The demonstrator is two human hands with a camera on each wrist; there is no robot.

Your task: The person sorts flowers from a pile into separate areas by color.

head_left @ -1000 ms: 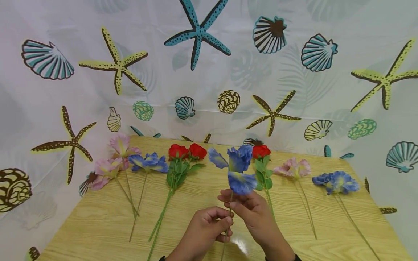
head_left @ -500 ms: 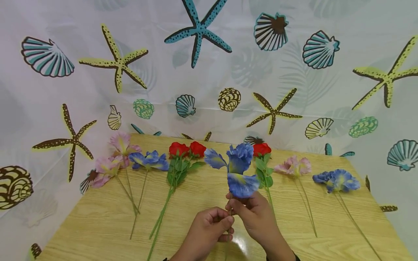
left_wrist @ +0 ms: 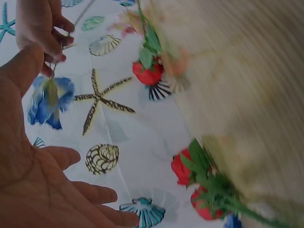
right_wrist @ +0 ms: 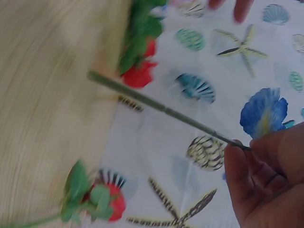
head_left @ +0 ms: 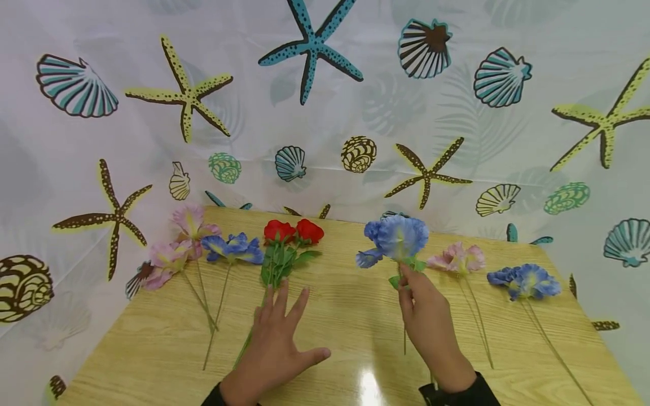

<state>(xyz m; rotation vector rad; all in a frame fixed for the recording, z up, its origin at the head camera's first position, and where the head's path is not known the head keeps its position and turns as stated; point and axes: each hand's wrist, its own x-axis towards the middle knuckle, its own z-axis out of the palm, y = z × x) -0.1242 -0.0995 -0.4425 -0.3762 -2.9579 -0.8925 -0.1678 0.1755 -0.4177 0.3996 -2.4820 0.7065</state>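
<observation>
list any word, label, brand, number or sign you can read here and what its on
No words, labels, brands, numbers or signs can be read. The backdrop shows only pictures, such as starfish and shells; the blue flower in the right hand and the table show no lettering.

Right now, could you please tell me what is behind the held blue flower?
In the head view, green leaves and part of a printed shell show behind the blue flower; the red rose is covered there, though the left wrist view shows it.
</observation>
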